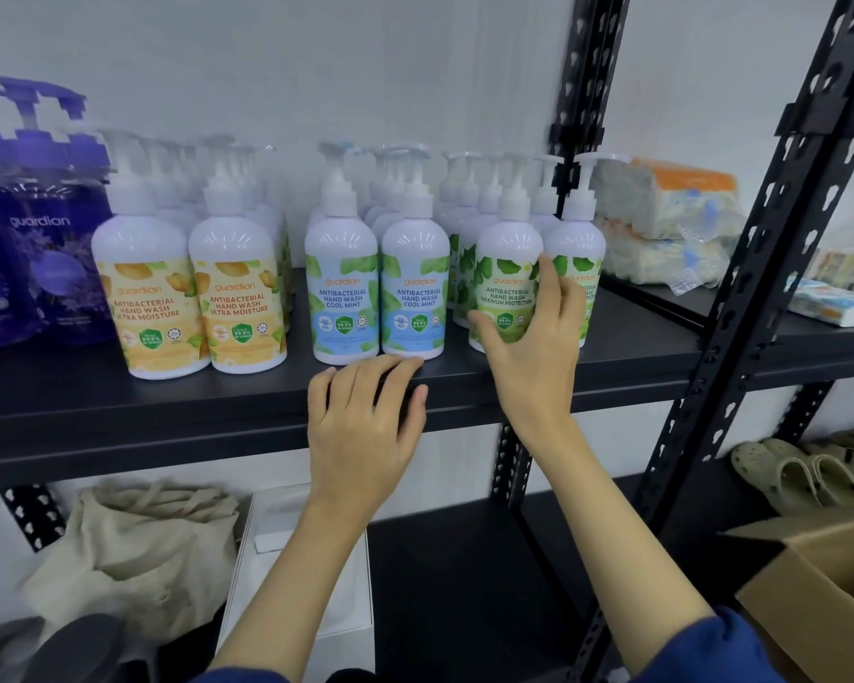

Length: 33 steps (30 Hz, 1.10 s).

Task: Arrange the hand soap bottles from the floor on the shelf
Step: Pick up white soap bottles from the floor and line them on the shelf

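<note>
White pump bottles of hand wash stand in rows on the black shelf [119, 401]. Orange-labelled bottles [151, 288] are at the left, blue cool-mint bottles [343, 288] in the middle, green-labelled bottles [583, 248] at the right. My right hand [533, 337] curls its thumb and fingers round the front green bottle [506, 268], which stands upright on the shelf. My left hand [366, 416] rests flat on the shelf's front edge, fingers straight, just below the cool-mint bottles and holding nothing.
Purple pump bottles [35, 258] stand at the shelf's far left. Black uprights [760, 268] divide off a right bay with wrapped packs [661, 224]. Below lie a cloth bag [134, 549], a white box [297, 584], sandals [799, 475] and an open cardboard box [819, 594].
</note>
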Tool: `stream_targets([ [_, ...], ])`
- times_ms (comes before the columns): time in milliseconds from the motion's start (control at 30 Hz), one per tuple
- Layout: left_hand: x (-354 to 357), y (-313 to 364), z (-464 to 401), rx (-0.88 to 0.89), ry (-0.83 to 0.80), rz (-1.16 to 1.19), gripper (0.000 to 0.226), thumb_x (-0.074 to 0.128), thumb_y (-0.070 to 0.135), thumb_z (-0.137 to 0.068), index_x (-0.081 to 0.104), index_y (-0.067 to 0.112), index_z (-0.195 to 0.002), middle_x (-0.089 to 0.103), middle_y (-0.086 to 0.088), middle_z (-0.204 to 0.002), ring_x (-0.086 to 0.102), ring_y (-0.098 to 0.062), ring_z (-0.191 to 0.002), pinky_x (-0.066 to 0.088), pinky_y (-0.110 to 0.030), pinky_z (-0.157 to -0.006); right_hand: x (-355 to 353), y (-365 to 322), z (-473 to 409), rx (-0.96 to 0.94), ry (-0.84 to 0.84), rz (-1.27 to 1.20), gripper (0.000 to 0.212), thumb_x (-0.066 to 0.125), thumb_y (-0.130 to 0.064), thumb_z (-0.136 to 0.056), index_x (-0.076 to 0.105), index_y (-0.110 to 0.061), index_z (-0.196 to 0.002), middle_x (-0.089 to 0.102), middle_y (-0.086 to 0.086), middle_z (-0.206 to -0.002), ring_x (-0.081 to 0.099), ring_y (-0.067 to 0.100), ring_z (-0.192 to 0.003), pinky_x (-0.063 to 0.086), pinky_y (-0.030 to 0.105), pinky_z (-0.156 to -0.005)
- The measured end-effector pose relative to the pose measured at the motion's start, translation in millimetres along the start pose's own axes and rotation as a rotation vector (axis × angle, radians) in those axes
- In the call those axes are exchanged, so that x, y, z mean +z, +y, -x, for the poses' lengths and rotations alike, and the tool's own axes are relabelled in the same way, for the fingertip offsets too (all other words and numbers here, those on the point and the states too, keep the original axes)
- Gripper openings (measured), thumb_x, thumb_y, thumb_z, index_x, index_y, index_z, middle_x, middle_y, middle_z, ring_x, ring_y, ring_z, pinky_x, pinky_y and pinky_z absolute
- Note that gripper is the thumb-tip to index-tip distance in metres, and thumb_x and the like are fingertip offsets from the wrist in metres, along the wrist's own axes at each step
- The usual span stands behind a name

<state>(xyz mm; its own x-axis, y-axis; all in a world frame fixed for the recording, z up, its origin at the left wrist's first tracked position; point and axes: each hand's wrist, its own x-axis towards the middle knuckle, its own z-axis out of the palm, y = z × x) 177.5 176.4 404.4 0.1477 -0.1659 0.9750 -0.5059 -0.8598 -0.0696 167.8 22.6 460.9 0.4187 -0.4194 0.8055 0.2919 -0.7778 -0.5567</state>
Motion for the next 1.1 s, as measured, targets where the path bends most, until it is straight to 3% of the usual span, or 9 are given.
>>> stream_targets([
  [167,0,0,1,-0.004,-0.006,0.004,0.024,0.054,0.026,-0.093,0.070,0.012,-0.105,0.068,-0.003,-0.100,0.052,-0.017,-0.094,0.036,-0.035,-0.086,-1,5,4,0.010,0.025,-0.020,0.072,0.072,-0.023,-0.082,0.037,-0.004,-0.142,0.043,0.018,-0.136,0.040,0.027,-0.128,0.019,0.011,-0.099],
  [467,2,0,1,-0.007,0.008,-0.004,0.025,0.053,0.026,-0.093,0.071,0.012,-0.104,0.068,-0.004,-0.100,0.052,-0.018,-0.094,0.036,-0.035,-0.086,-2,7,7,-0.021,0.035,-0.037,0.065,0.071,-0.022,-0.083,0.043,0.000,-0.137,0.051,0.018,-0.133,0.046,0.028,-0.125,0.023,0.012,-0.101],
  [633,1,0,1,-0.004,0.011,-0.003,0.024,0.054,0.025,-0.092,0.071,0.012,-0.104,0.068,-0.004,-0.100,0.052,-0.018,-0.094,0.036,-0.035,-0.086,-2,0,6,-0.006,0.039,-0.057,0.070,0.076,-0.027,-0.078,0.042,-0.005,-0.135,0.045,0.015,-0.127,0.049,0.026,-0.116,0.046,0.033,-0.094],
  [733,1,0,1,-0.004,0.010,-0.005,0.024,0.054,0.025,-0.092,0.071,0.012,-0.104,0.068,-0.004,-0.100,0.052,-0.018,-0.094,0.036,-0.035,-0.087,-2,-1,5,-0.006,0.036,-0.065,0.068,0.076,-0.027,-0.078,0.043,-0.007,-0.133,0.046,0.012,-0.123,0.051,0.026,-0.112,0.051,0.042,-0.090],
  [1100,-1,-1,1,0.002,-0.009,-0.016,0.025,0.053,0.026,-0.093,0.070,0.012,-0.106,0.068,-0.004,-0.101,0.052,-0.017,-0.095,0.036,-0.035,-0.087,0,-1,10,0.026,0.098,-0.055,0.060,0.072,-0.021,-0.082,0.044,-0.003,-0.132,0.046,0.015,-0.123,0.050,0.027,-0.113,0.050,0.040,-0.091],
])
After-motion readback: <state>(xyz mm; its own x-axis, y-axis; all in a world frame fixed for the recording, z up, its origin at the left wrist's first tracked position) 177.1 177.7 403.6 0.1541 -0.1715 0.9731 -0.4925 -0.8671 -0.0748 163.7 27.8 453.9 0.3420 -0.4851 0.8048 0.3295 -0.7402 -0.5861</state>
